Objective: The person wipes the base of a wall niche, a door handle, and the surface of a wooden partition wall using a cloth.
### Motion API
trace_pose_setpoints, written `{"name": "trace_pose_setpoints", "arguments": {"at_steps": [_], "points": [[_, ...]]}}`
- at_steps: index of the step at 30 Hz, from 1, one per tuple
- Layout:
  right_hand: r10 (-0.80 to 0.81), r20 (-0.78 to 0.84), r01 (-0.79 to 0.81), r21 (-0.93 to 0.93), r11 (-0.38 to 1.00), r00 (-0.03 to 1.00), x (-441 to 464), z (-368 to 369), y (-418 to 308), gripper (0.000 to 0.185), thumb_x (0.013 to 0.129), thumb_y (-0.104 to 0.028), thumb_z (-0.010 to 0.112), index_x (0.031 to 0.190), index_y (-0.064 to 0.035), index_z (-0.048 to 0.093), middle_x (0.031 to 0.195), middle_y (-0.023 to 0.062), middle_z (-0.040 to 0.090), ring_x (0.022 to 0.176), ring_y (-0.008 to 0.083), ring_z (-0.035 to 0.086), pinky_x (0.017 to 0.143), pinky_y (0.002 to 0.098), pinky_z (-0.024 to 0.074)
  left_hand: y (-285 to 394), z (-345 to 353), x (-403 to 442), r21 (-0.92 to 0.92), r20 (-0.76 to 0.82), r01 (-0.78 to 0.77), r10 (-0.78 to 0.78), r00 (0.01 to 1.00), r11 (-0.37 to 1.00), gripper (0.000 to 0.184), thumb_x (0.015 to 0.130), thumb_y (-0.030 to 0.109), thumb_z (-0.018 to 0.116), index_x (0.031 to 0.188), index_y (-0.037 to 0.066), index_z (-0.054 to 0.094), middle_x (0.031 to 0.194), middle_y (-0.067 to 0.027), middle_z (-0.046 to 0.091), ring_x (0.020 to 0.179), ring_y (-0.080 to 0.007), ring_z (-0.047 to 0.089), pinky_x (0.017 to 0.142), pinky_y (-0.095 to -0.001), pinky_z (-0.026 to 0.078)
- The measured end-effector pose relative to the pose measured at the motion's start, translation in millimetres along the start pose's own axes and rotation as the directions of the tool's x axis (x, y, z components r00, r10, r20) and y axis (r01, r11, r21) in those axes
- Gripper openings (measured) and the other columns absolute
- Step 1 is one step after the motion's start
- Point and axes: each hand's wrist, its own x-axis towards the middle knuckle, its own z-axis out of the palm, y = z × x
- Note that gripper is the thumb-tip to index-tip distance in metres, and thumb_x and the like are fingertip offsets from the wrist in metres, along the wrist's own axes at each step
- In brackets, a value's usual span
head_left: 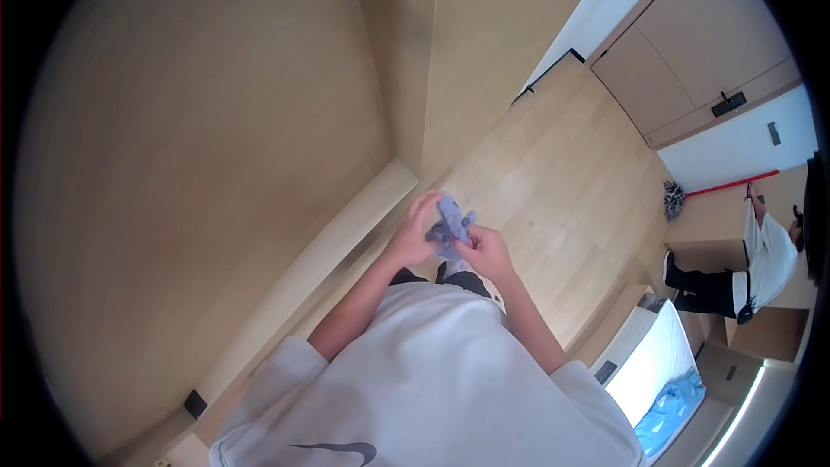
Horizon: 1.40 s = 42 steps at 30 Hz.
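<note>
Grey-blue cloth (450, 214), bunched at mid-frame

Thin, crumpled stuff; looked like fabric, though the weave was too small to make out. It lay just above the frame's centre, between the wearer's hands, in front of the pale shirt (432, 363) and over the wood floor (553, 173).

Right hand (488, 252): thumb and forefinger pinched the cloth's lower right edge, probably to control one fold; the other fingers were tucked in. Left hand (413, 235): fingers bent, slightly parted, tips at the upper left edge, perhaps to steady it. Could not tell whether they gripped or merely touched. Both forearms angled inward, likely to keep the bundle in sight.

Far right: another person (769, 255), one arm stretched to a red pole (731, 184) slanting near a shaggy mop head (673, 201). Lower right: blue plastic-looking bundle (670, 406) on a white surface (659, 350).
</note>
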Motion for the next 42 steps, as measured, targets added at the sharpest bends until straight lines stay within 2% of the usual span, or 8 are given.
{"name": "trace_pose_setpoints", "arguments": {"at_steps": [3,9,12,18,27,30,37,42], "points": [[0.008,-0.025,-0.006,0.063,0.998,1.000,1.2,4.4,19.1,0.035,0.086,-0.020,0.080,0.071,-0.0015,0.054,0.061,0.0020,0.045,0.059,0.0108,0.042,0.055,0.0316,0.0387,-4.5,-24.3,11.8,-0.161,-0.056,0.366,-0.379,0.924,0.917,0.080,0.081,0.009,0.067,0.156,0.014,0.041,0.167,-0.0117,0.034,0.125,-0.0318,0.064,0.104,-0.0432,0.053],[-0.012,-0.006,0.012,0.006,1.000,1.000,-4.3,-6.1,11.2,0.040,0.086,-0.019,0.079,0.067,-0.0031,0.047,0.061,0.0020,0.046,0.060,0.0108,0.042,0.055,0.0313,0.0386,2.5,-54.1,37.9,0.593,-0.105,0.332,-0.338,0.935,0.734,0.074,0.090,0.029,0.059,0.159,0.015,0.037,0.167,-0.0030,0.035,0.102,-0.0343,0.072,0.091,-0.0457,0.059],[-0.007,-0.021,0.007,0.006,1.000,1.000,-11.2,-6.9,10.0,0.040,0.082,-0.022,0.078,0.066,-0.0011,0.049,0.059,0.0132,0.049,0.053,0.0238,0.046,0.054,0.0375,0.0418,-7.6,-52.0,44.4,0.696,-0.095,0.324,-0.365,0.926,0.641,0.076,0.094,0.039,0.057,0.161,0.013,0.033,0.168,-0.0024,0.033,0.103,-0.0381,0.072,0.092,-0.0466,0.059],[0.037,-0.029,-0.036,0.028,0.999,0.999,-10.3,-11.2,13.8,0.039,0.082,-0.022,0.079,0.067,-0.0006,0.050,0.059,0.0127,0.050,0.054,0.0228,0.047,0.055,0.0370,0.0423,-2.5,-51.7,52.9,0.780,-0.149,0.307,-0.314,0.938,0.545,0.071,0.096,0.044,0.058,0.160,0.019,0.036,0.166,-0.0008,0.038,0.113,-0.0353,0.069,0.094,-0.0476,0.058],[0.031,-0.024,-0.030,0.040,0.999,0.999,-11.2,-13.3,8.6,0.039,0.083,-0.024,0.079,0.068,-0.0006,0.052,0.059,0.0120,0.051,0.054,0.0219,0.048,0.055,0.0370,0.0433,-1.5,-67.7,63.0,0.751,-0.108,0.274,-0.298,0.949,0.601,0.069,0.093,0.050,0.065,0.153,0.022,0.045,0.161,0.0019,0.044,0.119,-0.0298,0.068,0.096,-0.0463,0.057],[0.035,-0.017,-0.034,0.057,0.998,0.999,-10.9,-14.8,1.5,0.040,0.086,-0.019,0.080,0.067,-0.0033,0.048,0.060,0.0027,0.047,0.059,0.0107,0.043,0.054,0.0317,0.0393,3.9,-70.0,64.8,0.794,-0.092,0.239,-0.278,0.956,0.559,0.061,0.095,0.045,0.064,0.149,0.021,0.049,0.159,0.0022,0.046,0.121,-0.0292,0.066,0.097,-0.0459,0.057],[0.005,-0.035,-0.004,0.038,0.999,0.999,-10.3,-10.5,-1.3,0.038,0.084,-0.023,0.080,0.068,-0.0020,0.052,0.060,0.0103,0.051,0.054,0.0214,0.048,0.055,0.0368,0.0437,15.3,-52.3,24.5,0.376,0.093,-0.029,-0.006,0.996,0.926,0.039,0.096,0.033,0.069,0.130,0.014,0.068,0.149,-0.0053,0.058,0.131,-0.0318,0.059,0.108,-0.0449,0.049],[-0.114,-0.093,0.122,0.078,0.990,0.989,-7.7,-12.0,-12.7,0.034,0.083,-0.018,0.080,0.072,-0.0010,0.053,0.070,0.0088,0.053,0.062,0.0213,0.054,0.059,0.0355,0.0450,49.7,-39.3,1.9,0.072,0.162,-0.202,0.189,0.969,0.977,0.037,0.096,0.027,0.073,0.127,0.008,0.068,0.135,-0.0100,0.067,0.129,-0.0287,0.060,0.108,-0.0435,0.048]]}}
